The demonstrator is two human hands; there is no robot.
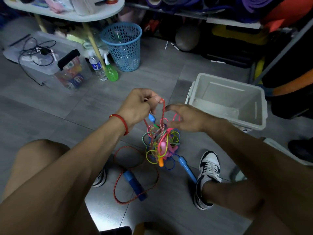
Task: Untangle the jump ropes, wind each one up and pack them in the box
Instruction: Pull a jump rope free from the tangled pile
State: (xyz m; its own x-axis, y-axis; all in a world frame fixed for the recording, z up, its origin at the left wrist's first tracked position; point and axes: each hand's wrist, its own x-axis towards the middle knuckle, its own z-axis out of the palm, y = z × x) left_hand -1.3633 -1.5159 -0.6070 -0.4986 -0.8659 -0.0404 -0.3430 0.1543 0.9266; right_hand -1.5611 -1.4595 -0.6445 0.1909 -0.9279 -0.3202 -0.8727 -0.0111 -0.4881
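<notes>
Fingers [156, 99] of left hand [138, 106] pinched on red rope [163, 109], holding it up so the tangle [160, 146] of coloured ropes hangs below, above the grey floor [84, 107]; a red loop [133, 175] with blue handle [134, 185] lies on the floor under the left forearm. Right hand [188, 118] just beside the tangle's top, fingers loosely spread, whether they touch a strand cannot be told. Box [228, 99] sits on the floor to the right, open.
</notes>
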